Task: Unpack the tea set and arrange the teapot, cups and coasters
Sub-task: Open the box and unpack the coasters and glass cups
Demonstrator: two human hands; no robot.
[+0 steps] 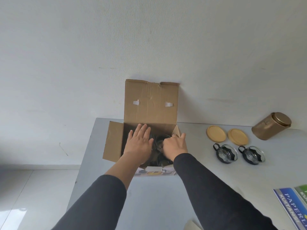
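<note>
Booklets: while both hands work in the box, two glossy printed booklets point(292, 206) lie flat at the desk's near right corner, out of the way.
Desk: smooth pale grey desk point(166, 196), its far edge against a white wall.
Box: brown corrugated cardboard box point(114, 141) near the desk's left edge, flaps up; dark round pieces of the set remain inside, hard to make out.
Left hand: left hand point(139, 143) spread wide and flat over the box's left side, gripping nothing.
Right hand: right hand point(174, 145) dips in at the right side, fingers curled down around something dark; what exactly, cannot tell.
Advice: he'd do best to steady the box with the flat hand and lift straight up, slowly, because glass knocks easily.
Cups: two clear glass cups point(226, 153) in black scalloped holders with loop handles, right of the box.
Coasters: two round, matte wooden coasters point(216, 135) just beyond the cups.
Teapot: golden metallic cylinder teapot point(270, 128), at the far right edge.
</note>
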